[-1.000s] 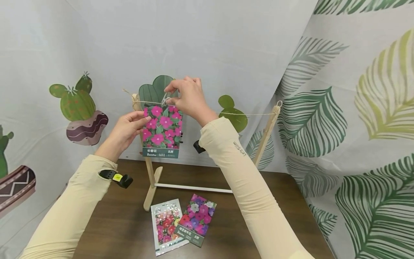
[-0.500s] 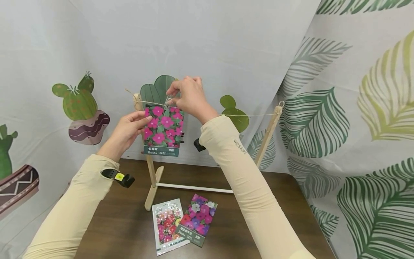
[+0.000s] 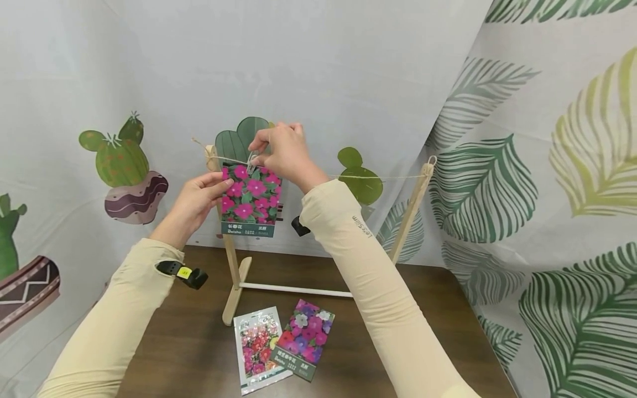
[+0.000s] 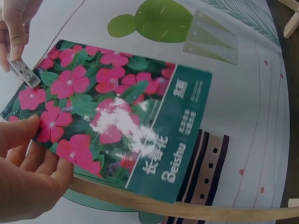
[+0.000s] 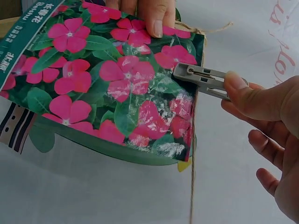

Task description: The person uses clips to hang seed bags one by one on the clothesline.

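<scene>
A seed packet (image 3: 251, 199) with pink flowers and a green lower band hangs upright against a twine line (image 3: 383, 177). My left hand (image 3: 196, 202) pinches its left edge, thumb in front and fingers behind, also clear in the left wrist view. With thumb and forefinger my right hand (image 3: 286, 155) grips the handles of a grey clothespin (image 5: 201, 77). In the right wrist view the clothespin's tip overlaps the packet's top edge, where the twine runs along. The thumb (image 5: 236, 81) lies on the handle's near side; the other fingers are bent below it.
The twine is strung between two wooden posts, the right post (image 3: 413, 207) partly behind my right arm. A white rod (image 3: 298, 289) joins the stand low down. Two more seed packets, one red-flowered (image 3: 256, 348) and one purple-flowered (image 3: 306, 334), overlap on the brown table (image 3: 189, 326).
My right hand has moved slightly down and left, bringing the clothespin lower over the packet's top edge. The left hand keeps its pinch almost in place.
</scene>
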Action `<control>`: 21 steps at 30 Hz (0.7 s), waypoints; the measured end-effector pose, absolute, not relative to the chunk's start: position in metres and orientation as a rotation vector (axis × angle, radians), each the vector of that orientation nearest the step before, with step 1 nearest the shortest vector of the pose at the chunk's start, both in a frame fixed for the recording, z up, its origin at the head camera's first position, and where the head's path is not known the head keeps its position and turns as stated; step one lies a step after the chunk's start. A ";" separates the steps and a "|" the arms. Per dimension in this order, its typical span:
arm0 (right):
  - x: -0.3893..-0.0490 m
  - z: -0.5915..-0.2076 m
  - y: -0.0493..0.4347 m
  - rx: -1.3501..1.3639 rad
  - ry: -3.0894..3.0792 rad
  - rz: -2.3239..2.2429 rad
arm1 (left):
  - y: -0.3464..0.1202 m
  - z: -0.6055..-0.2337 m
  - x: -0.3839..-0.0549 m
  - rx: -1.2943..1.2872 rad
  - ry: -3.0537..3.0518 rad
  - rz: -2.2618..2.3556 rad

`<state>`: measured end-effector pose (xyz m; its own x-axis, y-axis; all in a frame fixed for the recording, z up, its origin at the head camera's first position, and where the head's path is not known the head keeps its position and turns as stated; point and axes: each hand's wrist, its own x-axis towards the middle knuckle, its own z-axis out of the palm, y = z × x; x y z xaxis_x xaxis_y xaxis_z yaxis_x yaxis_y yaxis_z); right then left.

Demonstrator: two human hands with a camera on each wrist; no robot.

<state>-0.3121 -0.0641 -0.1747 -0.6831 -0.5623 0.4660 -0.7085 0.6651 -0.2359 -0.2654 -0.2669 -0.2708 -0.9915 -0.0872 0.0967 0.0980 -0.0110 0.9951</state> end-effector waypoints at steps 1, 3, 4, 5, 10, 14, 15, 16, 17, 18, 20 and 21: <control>-0.312 -0.175 -0.065 1.006 -2.530 0.574 | -0.267 -0.271 -0.265 -0.011 -2.101 -2.149; -0.312 -0.177 -0.067 1.010 -2.531 0.572 | -0.267 -0.271 -0.265 -0.018 -2.087 -2.148; -0.312 -0.177 -0.067 1.010 -2.532 0.572 | -0.267 -0.271 -0.264 -0.024 -2.082 -2.147; -0.312 -0.178 -0.068 1.013 -2.531 0.575 | -0.267 -0.272 -0.264 -0.027 -2.074 -2.147; -0.310 -0.181 -0.068 1.014 -2.555 0.575 | -0.266 -0.274 -0.263 -0.035 -2.006 -2.164; -0.311 -0.183 -0.069 1.008 -2.586 0.564 | -0.265 -0.278 -0.264 -0.028 -1.975 -2.172; -0.311 -0.184 -0.069 1.007 -2.592 0.560 | -0.264 -0.279 -0.264 -0.024 -1.973 -2.173; -0.311 -0.184 -0.069 1.009 -2.595 0.556 | -0.264 -0.279 -0.264 -0.021 -1.972 -2.172; -0.311 -0.185 -0.068 1.009 -2.597 0.555 | -0.263 -0.280 -0.264 -0.017 -1.972 -2.169; -0.311 -0.186 -0.068 1.010 -2.599 0.552 | -0.263 -0.281 -0.265 -0.016 -1.972 -2.165; -0.311 -0.187 -0.067 1.013 -2.604 0.552 | -0.262 -0.282 -0.266 -0.020 -1.968 -2.161; -0.311 -0.187 -0.067 1.012 -2.606 0.554 | -0.262 -0.282 -0.266 -0.026 -1.962 -2.161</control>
<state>-0.3110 -0.0669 -0.1870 -0.7108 -0.5801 0.3979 -0.6917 0.6790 -0.2457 -0.2657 -0.2618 -0.2824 -0.9751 -0.1516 0.1616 0.1755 -0.0830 0.9810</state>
